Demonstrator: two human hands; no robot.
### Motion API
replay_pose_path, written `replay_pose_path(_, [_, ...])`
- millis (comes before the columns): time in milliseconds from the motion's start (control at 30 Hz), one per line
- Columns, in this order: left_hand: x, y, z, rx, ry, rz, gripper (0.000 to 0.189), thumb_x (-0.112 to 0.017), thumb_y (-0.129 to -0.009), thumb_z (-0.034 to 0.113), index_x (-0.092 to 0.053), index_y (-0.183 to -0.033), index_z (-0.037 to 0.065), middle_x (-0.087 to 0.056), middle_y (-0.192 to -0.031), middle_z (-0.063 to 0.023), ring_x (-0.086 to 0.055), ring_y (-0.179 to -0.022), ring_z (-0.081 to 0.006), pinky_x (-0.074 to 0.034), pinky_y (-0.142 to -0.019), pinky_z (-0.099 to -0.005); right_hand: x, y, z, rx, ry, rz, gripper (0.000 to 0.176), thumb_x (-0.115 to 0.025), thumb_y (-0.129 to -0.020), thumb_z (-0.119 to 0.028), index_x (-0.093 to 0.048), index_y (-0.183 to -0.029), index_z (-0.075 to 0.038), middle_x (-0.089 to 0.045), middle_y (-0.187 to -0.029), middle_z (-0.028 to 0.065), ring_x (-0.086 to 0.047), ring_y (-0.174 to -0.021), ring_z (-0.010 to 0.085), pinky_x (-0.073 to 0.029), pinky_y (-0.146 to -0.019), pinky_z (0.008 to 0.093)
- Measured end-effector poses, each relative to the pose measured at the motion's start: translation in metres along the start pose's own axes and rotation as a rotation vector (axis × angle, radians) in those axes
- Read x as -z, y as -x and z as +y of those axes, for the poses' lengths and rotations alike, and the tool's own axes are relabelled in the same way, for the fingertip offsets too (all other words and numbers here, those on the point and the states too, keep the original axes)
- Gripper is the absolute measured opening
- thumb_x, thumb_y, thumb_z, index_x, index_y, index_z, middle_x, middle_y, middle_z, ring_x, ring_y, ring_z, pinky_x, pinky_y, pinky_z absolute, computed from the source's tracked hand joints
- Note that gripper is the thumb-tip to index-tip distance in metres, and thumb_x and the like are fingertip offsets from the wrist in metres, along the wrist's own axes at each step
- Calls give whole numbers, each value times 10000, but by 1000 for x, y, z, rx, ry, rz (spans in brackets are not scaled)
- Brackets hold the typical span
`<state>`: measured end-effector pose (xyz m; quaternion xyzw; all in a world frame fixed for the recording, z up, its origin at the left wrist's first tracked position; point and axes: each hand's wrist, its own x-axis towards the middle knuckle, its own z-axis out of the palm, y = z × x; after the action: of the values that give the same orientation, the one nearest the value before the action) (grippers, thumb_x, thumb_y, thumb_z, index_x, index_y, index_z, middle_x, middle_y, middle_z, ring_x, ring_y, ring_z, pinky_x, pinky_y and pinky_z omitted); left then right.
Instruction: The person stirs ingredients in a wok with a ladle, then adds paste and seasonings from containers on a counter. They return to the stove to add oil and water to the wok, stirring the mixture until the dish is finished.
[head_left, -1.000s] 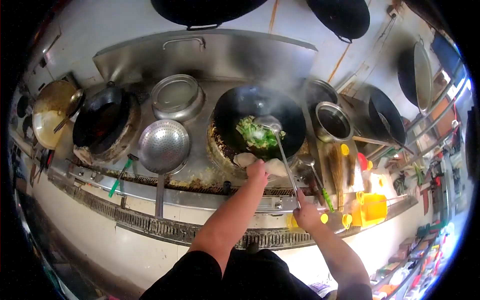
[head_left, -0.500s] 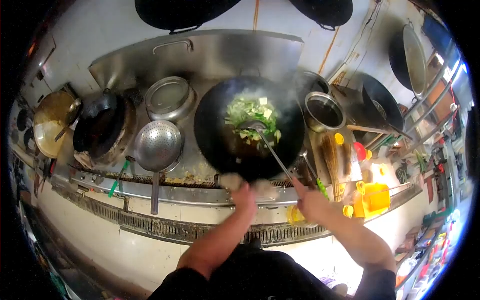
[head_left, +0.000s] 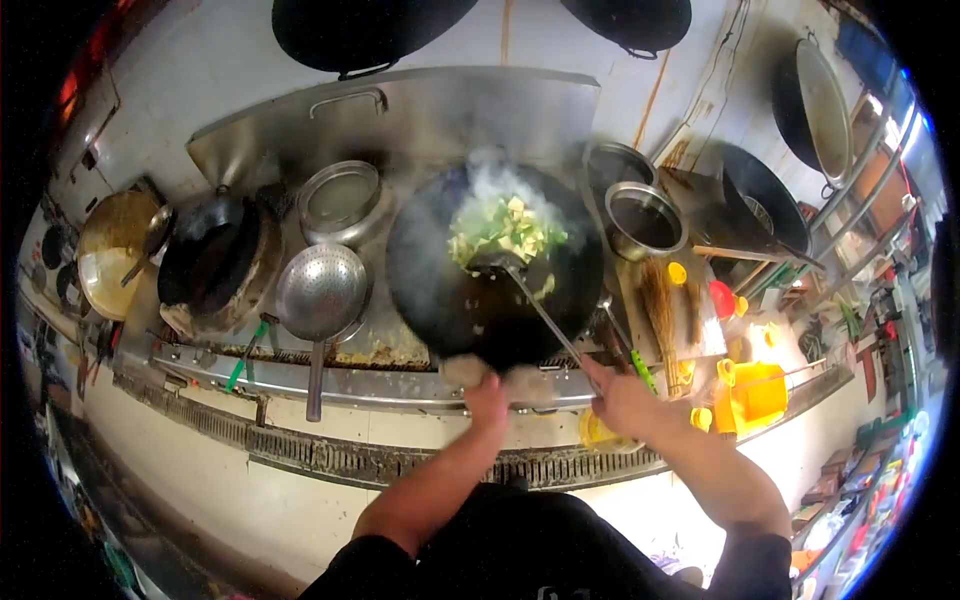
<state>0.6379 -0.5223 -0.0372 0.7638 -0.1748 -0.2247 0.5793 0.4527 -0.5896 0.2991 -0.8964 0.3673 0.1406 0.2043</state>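
A large black wok (head_left: 430,300) sits on the stove, with chopped green and pale vegetables (head_left: 515,228) steaming in its far half. My right hand (head_left: 620,398) is closed round the handle of a metal ladle (head_left: 545,318), whose bowl rests at the near edge of the vegetables. At the wok's near rim my left hand (head_left: 486,400) is closed on a pale cloth (head_left: 462,371), which lies against the rim and also shows to the hand's right.
Left of the wok are a perforated strainer (head_left: 322,290), a lidded pot (head_left: 340,198) and a second dark wok (head_left: 205,255). To the right stand a metal pot (head_left: 645,220), a bamboo brush (head_left: 659,310) and a yellow container (head_left: 752,398).
The vegetables have shifted into a tighter heap, and more steam rises. The ladle bowl has moved slightly left and down. Both hands keep their holds.
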Motion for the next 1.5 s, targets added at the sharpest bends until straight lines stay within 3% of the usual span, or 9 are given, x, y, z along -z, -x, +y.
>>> replay_pose_path(100, [36, 56, 104, 158, 684, 216, 149, -562, -857, 158, -502, -940, 49, -507, -819, -71, -491, -673, -185, -430, -536, -323, 26, 24, -3, 20, 13, -51, 686, -528, -789, -121, -233, -1408, -112, -611, -882, 256, -607, -811, 386, -487, -760, 446])
replay_pose_path(233, [53, 4, 188, 314, 616, 116, 193, -573, -860, 181, -526, -984, 41, -527, -847, -69, -512, -694, -185, -440, -551, -318, 38, 7, -7, 27, -147, -146, 673, -527, -789, -118, -253, -1404, -104, -616, -876, 243, -612, -808, 378, -494, -733, 428])
replay_pose_path(300, [48, -14, 183, 404, 668, 86, 112, -548, -791, 115, -532, -794, 4, -564, -749, -87, -494, -673, -169, -394, -511, -343, 14, -14, 3, 32, -264, -91, 647, -544, -802, -137, -281, -1394, -145, -630, -859, 226, -626, -778, 352, -487, -738, 439])
replay_pose_path(467, [75, 72, 156, 334, 930, 210, 363, -499, -797, -26, -479, -1156, 16, -553, -987, -70, -553, -799, -178, -514, -642, -319, 21, 13, -13, 28, -34, 40, 628, -552, -811, -162, -302, -1388, -148, -628, -908, 226, -624, -813, 360, -486, -783, 426])
replay_pose_path(700, [53, -34, 132, 425, 698, 35, 268, -548, -805, 93, -516, -1054, 1, -582, -878, -59, -532, -787, -168, -445, -713, -328, 9, -15, 0, 28, -289, -51, 623, -544, -815, -149, -302, -1389, -147, -643, -862, 186, -620, -794, 361, -483, -785, 402])
replay_pose_path(833, [80, 61, 147, 265, 787, 242, 445, -549, -773, 13, -464, -1209, -13, -568, -1069, -75, -526, -978, -188, -447, -829, -341, 2, -1, -10, 46, -17, 61, 651, -534, -801, -140, -274, -1397, -147, -611, -965, 222, -608, -811, 386, -480, -748, 461])
replay_pose_path(1000, [80, -4, 186, 455, 686, 103, 244, -563, -788, 79, -506, -1011, -4, -550, -905, -52, -497, -778, -145, -423, -667, -324, 31, 9, -11, 35, -135, -40, 635, -552, -802, -171, -307, -1388, -173, -611, -942, 245, -618, -805, 364, -487, -767, 421])
replay_pose_path(1167, [67, 12, 97, 221, 562, 108, 288, -553, -780, 48, -492, -1055, -15, -566, -942, -63, -513, -833, -161, -443, -678, -302, 0, -7, -15, -4, -130, 39, 582, -566, -805, -160, -375, -1354, -143, -620, -863, 200, -623, -805, 302, -493, -725, 357])
replay_pose_path(1500, [71, -25, 148, 267, 445, 11, 356, -537, -801, 48, -461, -1142, -21, -551, -990, -65, -517, -825, -174, -437, -745, -320, 8, -16, -18, 4, -272, 42, 585, -602, -771, -131, -406, -1322, -130, -603, -1045, 203, -599, -883, 352, -476, -798, 407])
